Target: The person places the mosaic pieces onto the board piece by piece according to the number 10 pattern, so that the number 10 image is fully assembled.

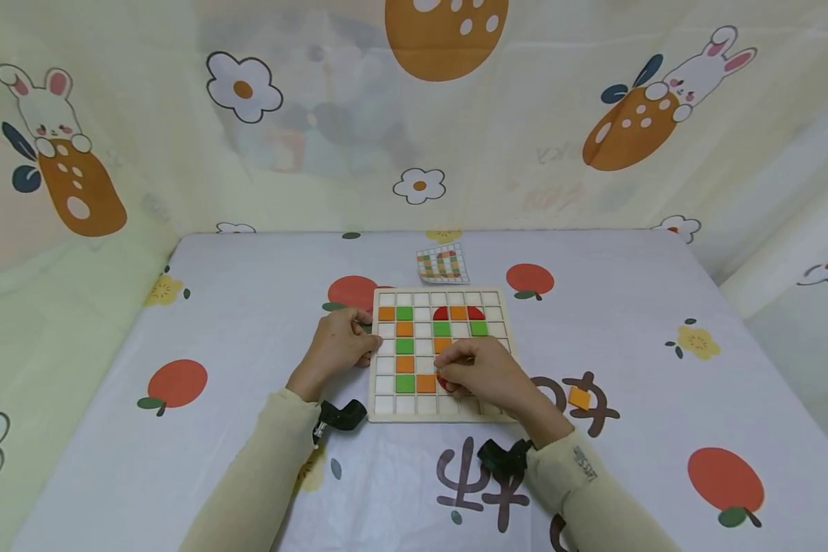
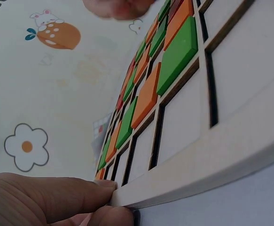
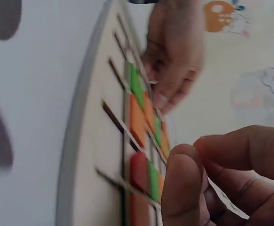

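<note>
A square wooden grid board point(image 1: 414, 409) lies on the table, with orange, green and red tiles in some of its cells. My left hand point(image 1: 336, 341) pinches the board's left edge; its thumb point(image 2: 75, 193) lies along the rim in the left wrist view. Over the board's lower middle is my right hand point(image 1: 486, 373), fingers curled and thumb tip meeting the index finger. No tile shows between those fingertips. A red tile point(image 3: 139, 170) sits in a cell close by them, beside a green tile point(image 3: 152, 181). The right hand hides several cells in the head view.
Behind the board lies a small printed pattern card point(image 1: 443, 264). A loose orange tile point(image 1: 579, 398) is on the tablecloth to the right of the board. Black wrist cameras point(image 1: 343, 415) hang beneath both sleeves near the board's front edge. A patterned curtain point(image 1: 331, 153) stands behind the table.
</note>
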A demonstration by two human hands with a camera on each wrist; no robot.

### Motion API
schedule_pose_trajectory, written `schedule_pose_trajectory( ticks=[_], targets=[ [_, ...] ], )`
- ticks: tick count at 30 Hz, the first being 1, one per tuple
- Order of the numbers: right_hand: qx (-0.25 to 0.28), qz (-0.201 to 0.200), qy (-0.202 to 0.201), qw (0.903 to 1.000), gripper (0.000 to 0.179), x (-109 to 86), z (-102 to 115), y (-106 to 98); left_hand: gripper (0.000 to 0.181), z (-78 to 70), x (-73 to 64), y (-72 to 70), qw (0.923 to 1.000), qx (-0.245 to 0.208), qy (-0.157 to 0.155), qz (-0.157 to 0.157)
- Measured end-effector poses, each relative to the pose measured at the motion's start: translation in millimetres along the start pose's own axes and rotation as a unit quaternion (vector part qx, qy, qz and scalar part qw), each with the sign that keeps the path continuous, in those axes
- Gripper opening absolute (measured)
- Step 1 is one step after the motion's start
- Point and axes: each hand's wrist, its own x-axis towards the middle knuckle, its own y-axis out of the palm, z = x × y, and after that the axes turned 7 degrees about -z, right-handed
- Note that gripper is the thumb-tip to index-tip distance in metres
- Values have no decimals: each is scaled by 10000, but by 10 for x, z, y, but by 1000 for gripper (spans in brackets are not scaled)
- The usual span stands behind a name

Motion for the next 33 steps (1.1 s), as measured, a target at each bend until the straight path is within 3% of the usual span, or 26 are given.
schedule_pose_trajectory(
  ticks=[3,6,11,16,20,26,33],
  targets=[
    [-121,-241,-162,9995,18,-132,-72,-210,35,7,4,7,10000,19,26,20],
    [-364,-556,-52,9978,22,-264,-191,-481,36,-4,-5,5,10000,59,54,8],
    [-904,-1026,460,9895,26,-457,-471,-929,36,-31,-10,-2,10000,76,50,11],
    [-1124,-999,797,9854,31,-615,-737,-1222,36,-26,-7,5,10000,93,17,26],
    [-1335,-963,862,9826,32,-678,-830,-1266,35,-15,-4,3,10000,83,-21,0],
    [-1612,-1232,817,9758,27,-692,-833,-1204,35,-14,-4,4,9999,44,-111,1],
    [-1005,-1152,804,9850,20,-671,-775,-1148,34,-13,-2,9,10000,44,-6,1]
  ],
)
